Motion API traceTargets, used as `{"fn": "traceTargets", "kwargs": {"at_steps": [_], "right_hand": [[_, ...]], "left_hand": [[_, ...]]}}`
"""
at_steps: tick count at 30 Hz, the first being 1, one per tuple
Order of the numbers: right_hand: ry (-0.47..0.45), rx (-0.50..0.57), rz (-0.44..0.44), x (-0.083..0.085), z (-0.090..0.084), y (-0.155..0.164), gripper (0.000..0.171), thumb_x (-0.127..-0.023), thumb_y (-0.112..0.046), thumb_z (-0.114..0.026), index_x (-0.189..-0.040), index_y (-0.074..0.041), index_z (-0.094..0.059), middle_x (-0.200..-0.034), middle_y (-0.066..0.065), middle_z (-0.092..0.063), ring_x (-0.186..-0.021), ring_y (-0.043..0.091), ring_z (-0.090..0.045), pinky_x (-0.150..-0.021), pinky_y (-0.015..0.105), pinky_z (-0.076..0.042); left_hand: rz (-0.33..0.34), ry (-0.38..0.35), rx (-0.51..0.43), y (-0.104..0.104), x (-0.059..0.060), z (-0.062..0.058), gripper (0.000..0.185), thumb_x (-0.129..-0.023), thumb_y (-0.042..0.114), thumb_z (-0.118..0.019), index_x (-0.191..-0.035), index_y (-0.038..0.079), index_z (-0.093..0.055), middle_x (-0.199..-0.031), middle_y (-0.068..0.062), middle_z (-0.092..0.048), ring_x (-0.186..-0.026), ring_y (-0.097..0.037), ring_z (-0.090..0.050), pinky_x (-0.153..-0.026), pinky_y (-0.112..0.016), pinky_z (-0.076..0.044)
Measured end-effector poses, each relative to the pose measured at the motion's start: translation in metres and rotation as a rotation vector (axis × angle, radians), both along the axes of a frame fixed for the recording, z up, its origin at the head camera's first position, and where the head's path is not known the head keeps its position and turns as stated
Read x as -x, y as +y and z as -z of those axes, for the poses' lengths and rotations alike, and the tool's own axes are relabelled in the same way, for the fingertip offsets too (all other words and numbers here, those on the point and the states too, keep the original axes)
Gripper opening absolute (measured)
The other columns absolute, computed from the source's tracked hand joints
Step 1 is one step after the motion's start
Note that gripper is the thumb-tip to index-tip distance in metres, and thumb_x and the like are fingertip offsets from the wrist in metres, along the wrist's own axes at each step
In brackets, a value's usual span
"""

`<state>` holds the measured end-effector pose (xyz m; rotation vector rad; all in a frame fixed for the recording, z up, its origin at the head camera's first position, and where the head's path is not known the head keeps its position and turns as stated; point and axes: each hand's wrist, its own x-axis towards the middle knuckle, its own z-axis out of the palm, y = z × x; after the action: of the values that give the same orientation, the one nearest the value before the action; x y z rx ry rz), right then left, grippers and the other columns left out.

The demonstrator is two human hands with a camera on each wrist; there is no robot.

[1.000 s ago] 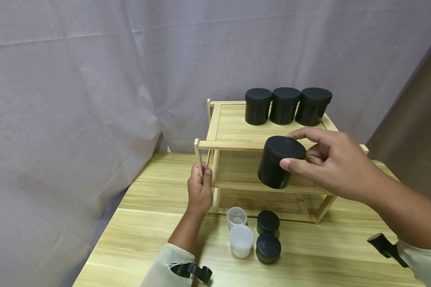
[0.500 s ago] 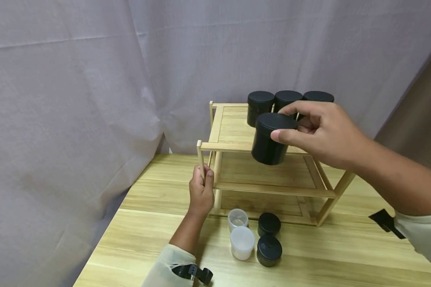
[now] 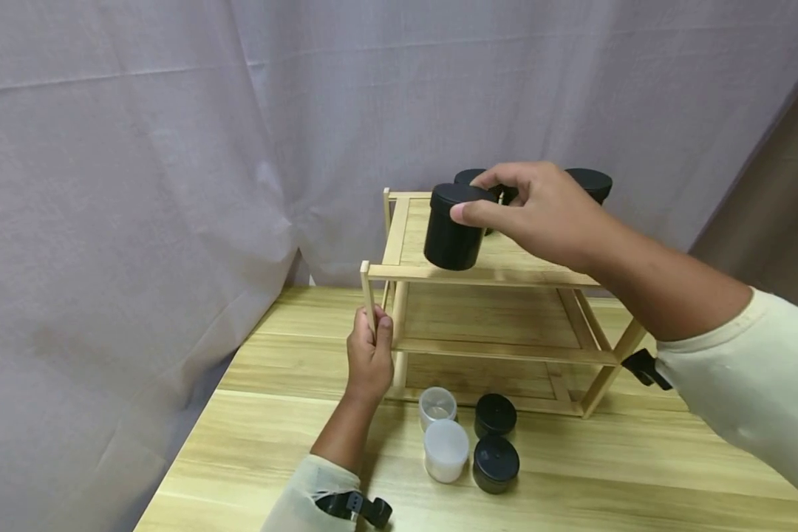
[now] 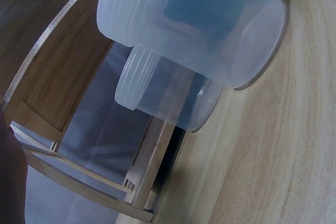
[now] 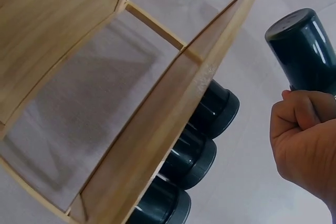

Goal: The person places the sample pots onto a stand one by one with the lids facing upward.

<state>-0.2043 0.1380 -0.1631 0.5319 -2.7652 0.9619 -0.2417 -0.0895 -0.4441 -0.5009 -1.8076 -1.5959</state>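
Jar point(image 3: 453, 227), black, round and lidded, was held tilted by its lid in the right hand point(image 3: 539, 214) over the rack's point(image 3: 399, 270) top shelf, front post was gripped by the left hand point(image 3: 369, 358).

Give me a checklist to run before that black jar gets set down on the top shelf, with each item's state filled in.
1. Grip on the jar: right hand holds the black jar by its lid. Ok.
2. Rack steadied: left hand grips the front left post of the wooden rack. Ok.
3. Jar upright: it tilts slightly. Not ok.
4. Free space on the top shelf: bare wood at the front left. Ok.
5. Clearance from the black jars at the back: partly hidden by the hand. Cannot tell.
6. Jar bottom touching the shelf: cannot tell.
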Motion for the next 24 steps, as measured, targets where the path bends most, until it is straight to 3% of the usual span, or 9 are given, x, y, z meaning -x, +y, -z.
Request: {"fn": "traceTargets", "kwargs": {"at_steps": [5, 8, 11, 12, 14, 15, 17, 18, 24], "right_hand": [[-0.013, 0.001, 0.007, 0.011, -0.007, -0.008, 0.068, -0.096, -0.065, -0.073, -0.143, -0.017, -0.069, -0.092, 0.009, -0.07, -0.073, 0.025, -0.055, -0.063, 0.041, -0.047], [-0.05, 0.004, 0.003, 0.018, -0.012, -0.011, 0.076, -0.096, -0.067, -0.071, -0.15, -0.014, -0.064, -0.136, 0.019, -0.07, -0.113, 0.035, -0.066, -0.091, 0.054, -0.057], [-0.097, 0.013, 0.002, 0.025, -0.014, -0.013, 0.085, -0.096, -0.068, -0.071, -0.158, -0.011, -0.056, -0.168, 0.019, -0.048, -0.15, 0.04, -0.049, -0.116, 0.065, -0.046], [-0.113, 0.017, 0.007, 0.027, -0.014, -0.014, 0.086, -0.096, -0.068, -0.071, -0.159, -0.012, -0.054, -0.161, 0.02, -0.055, -0.146, 0.038, -0.054, -0.115, 0.065, -0.048], [-0.14, 0.031, 0.012, 0.032, -0.014, -0.015, 0.085, -0.097, -0.067, -0.071, -0.161, -0.014, -0.053, -0.119, 0.017, -0.075, -0.107, 0.03, -0.071, -0.093, 0.052, -0.059], [-0.151, 0.039, 0.011, 0.034, -0.014, -0.016, 0.084, -0.097, -0.066, -0.071, -0.161, -0.015, -0.052, -0.094, 0.011, -0.074, -0.084, 0.024, -0.069, -0.08, 0.046, -0.06], [-0.168, 0.057, 0.008, 0.039, -0.015, -0.017, 0.083, -0.097, -0.065, -0.072, -0.161, -0.016, -0.052, -0.059, -0.005, -0.048, -0.052, 0.014, -0.045, -0.057, 0.036, -0.047], [-0.172, 0.063, 0.007, 0.041, -0.015, -0.018, 0.082, -0.097, -0.064, -0.073, -0.161, -0.016, -0.052, -0.053, -0.009, -0.033, -0.045, 0.011, -0.033, -0.05, 0.033, -0.04], [-0.195, 0.072, -0.007, 0.05, -0.018, -0.027, 0.079, -0.097, -0.061, -0.075, -0.157, -0.015, -0.055, -0.053, -0.011, -0.031, -0.045, 0.009, -0.03, -0.047, 0.029, -0.033]], "left_hand": [[0.0, 0.004, -0.001, 0.0, 0.001, 0.001, 0.008, -0.111, 0.002, -0.055, -0.107, -0.005, -0.056, -0.07, -0.009, -0.047, -0.063, -0.003, -0.038, -0.057, -0.021, -0.034], [0.002, 0.013, -0.005, 0.0, 0.002, 0.0, 0.008, -0.111, 0.002, -0.055, -0.108, -0.005, -0.056, -0.069, -0.009, -0.047, -0.063, -0.004, -0.038, -0.057, -0.021, -0.034], [0.0, 0.018, -0.008, 0.001, 0.002, 0.0, 0.008, -0.111, 0.002, -0.055, -0.108, -0.005, -0.056, -0.07, -0.01, -0.047, -0.063, -0.003, -0.038, -0.056, -0.021, -0.034], [0.0, 0.019, -0.006, 0.001, 0.002, 0.0, 0.008, -0.111, 0.002, -0.055, -0.108, -0.005, -0.056, -0.07, -0.01, -0.047, -0.063, -0.003, -0.038, -0.056, -0.021, -0.034], [0.001, 0.019, -0.001, 0.002, 0.001, 0.0, 0.008, -0.111, 0.002, -0.055, -0.108, -0.005, -0.056, -0.069, -0.01, -0.048, -0.063, -0.003, -0.038, -0.056, -0.021, -0.034], [0.002, 0.018, 0.001, 0.003, 0.001, 0.0, 0.008, -0.111, 0.002, -0.055, -0.108, -0.005, -0.056, -0.069, -0.01, -0.047, -0.063, -0.003, -0.037, -0.056, -0.021, -0.034], [0.005, 0.021, 0.006, 0.004, 0.0, 0.0, 0.008, -0.111, 0.002, -0.055, -0.108, -0.005, -0.056, -0.069, -0.01, -0.047, -0.063, -0.003, -0.037, -0.056, -0.021, -0.034], [0.004, 0.022, 0.007, 0.004, 0.0, 0.0, 0.008, -0.112, 0.003, -0.055, -0.108, -0.005, -0.056, -0.069, -0.01, -0.047, -0.063, -0.003, -0.038, -0.056, -0.021, -0.034], [-0.002, 0.026, 0.006, 0.005, 0.0, -0.001, 0.009, -0.112, 0.004, -0.056, -0.108, -0.004, -0.056, -0.069, -0.011, -0.048, -0.063, -0.004, -0.038, -0.056, -0.021, -0.035]]}}
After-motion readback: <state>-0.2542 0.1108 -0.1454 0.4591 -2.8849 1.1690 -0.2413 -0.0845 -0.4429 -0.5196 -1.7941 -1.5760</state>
